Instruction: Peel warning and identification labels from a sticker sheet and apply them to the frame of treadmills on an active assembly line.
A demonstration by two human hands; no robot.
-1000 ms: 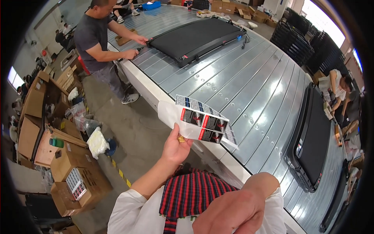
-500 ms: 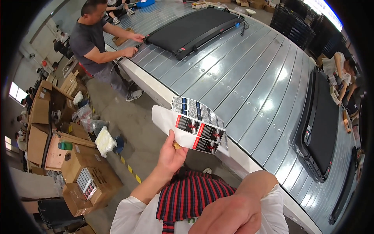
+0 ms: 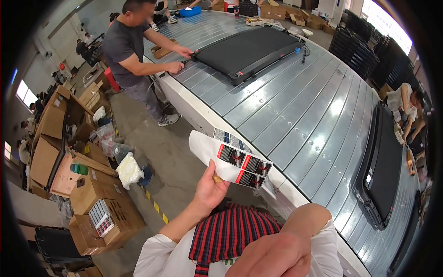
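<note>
In the head view, the left hand point(image 3: 212, 187) holds a small stack of printed label sheets point(image 3: 244, 166) in front of the worktable's near edge, left of centre. Its thumb lies over the white backing and the other fingers press from beneath, pinching the stack along one side only; a yellow bit, perhaps a ring or finger cover, shows between them. The far and right ends of the sheets are unsupported and bowed, so a loose pinch or a draught could fan them apart, and one could slide to the floor point(image 3: 170, 154) between table and person.

The right hand point(image 3: 277, 254) is close below the camera, over the striped apron point(image 3: 235, 226), its fingers seemingly curled. Their tips are hidden, so I cannot tell whether they pinch anything.

The right corner of the sheets overlaps the rim of the slatted metal worktable point(image 3: 295, 134) in this view; a careless swing could crease it there, if the two are as near as they look. On the far left, a co-worker's hands point(image 3: 177, 67) are at a black framed panel point(image 3: 251, 53); a push there could jog that panel.
</note>
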